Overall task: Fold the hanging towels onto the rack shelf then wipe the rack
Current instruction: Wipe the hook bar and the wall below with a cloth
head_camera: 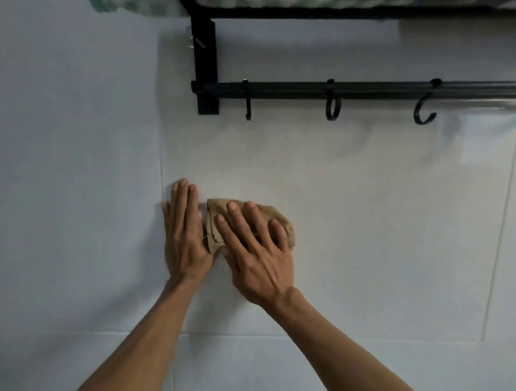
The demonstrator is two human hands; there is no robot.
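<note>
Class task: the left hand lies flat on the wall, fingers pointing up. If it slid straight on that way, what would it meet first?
Bare wall first, then probably the rack's bracket; the line is close, so it might pass just left.

Both arms reach forward; left hand point(183, 231) lies flat, fingers straight and together, right hand point(255, 251) flat, fingers spread.

Much of the tan cloth point(282, 223) is covered by the right hand point(257, 251) — the rack shelf point(335, 12) and the towels point(279, 3) on it are cropped at the top edge.
</note>
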